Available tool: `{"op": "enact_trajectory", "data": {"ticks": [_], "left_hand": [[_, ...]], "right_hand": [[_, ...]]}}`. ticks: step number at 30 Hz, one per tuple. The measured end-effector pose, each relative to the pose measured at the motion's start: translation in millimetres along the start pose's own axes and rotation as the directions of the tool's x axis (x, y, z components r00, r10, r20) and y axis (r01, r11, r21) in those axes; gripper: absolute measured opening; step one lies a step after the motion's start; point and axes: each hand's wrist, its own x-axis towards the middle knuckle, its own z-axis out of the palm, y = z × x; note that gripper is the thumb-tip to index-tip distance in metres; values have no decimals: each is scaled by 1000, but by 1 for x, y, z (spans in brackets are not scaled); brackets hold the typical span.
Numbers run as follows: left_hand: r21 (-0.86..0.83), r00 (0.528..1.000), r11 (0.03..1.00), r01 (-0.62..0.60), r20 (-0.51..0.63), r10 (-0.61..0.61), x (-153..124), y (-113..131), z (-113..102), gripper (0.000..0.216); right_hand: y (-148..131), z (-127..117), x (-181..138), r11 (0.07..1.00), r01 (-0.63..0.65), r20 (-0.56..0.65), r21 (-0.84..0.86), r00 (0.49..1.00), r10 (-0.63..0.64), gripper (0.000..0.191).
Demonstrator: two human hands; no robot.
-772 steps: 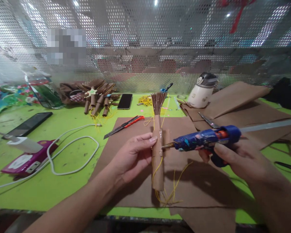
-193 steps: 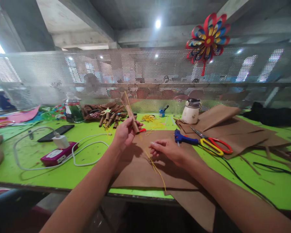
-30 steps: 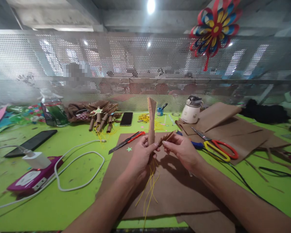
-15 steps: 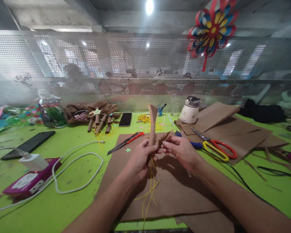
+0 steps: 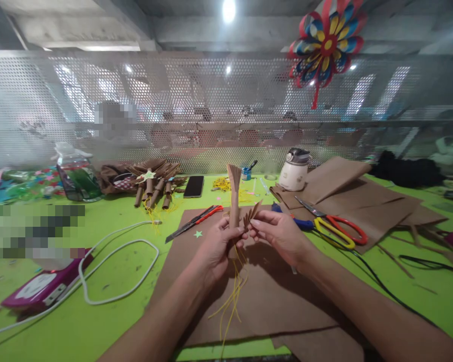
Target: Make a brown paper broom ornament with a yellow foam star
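In my left hand [image 5: 218,247] stands a brown paper roll [image 5: 234,203], upright, its pleated top fanning out. Thin yellow strings [image 5: 234,296] hang from its lower end. My right hand [image 5: 285,236] pinches a small pleated brown paper fan [image 5: 252,213] close against the roll's right side; fingers partly hide where the two meet. Both hands are above a large brown paper sheet [image 5: 264,301]. Left of them lie a utility knife [image 5: 196,221] with a red-orange handle and a small green star [image 5: 198,234].
Scissors [image 5: 330,221] and folded brown paper [image 5: 377,201] lie to the right, near a white flask [image 5: 293,171]. Finished-looking paper rolls [image 5: 158,188], a phone [image 5: 194,186] and yellow string are at the back. A white cable [image 5: 121,299] and purple power strip [image 5: 41,291] lie left.
The small pleated fan is spread slightly wider and tilts a little differently between the right fingers. The view has shifted slightly; the left hand keeps its hold on the roll.
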Motion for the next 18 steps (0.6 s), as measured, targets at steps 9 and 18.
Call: {"op": "enact_trajectory", "data": {"ticks": [9, 18], "left_hand": [[-3, 999, 1000, 10, -36, -10, -1, 1, 1, 28], [65, 996, 997, -30, -77, 35, -3, 2, 1, 22]], "right_hand": [[0, -1, -1, 1000, -14, 1, -3, 1000, 14, 23], [0, -1, -1, 1000, 14, -43, -20, 999, -15, 24]]}}
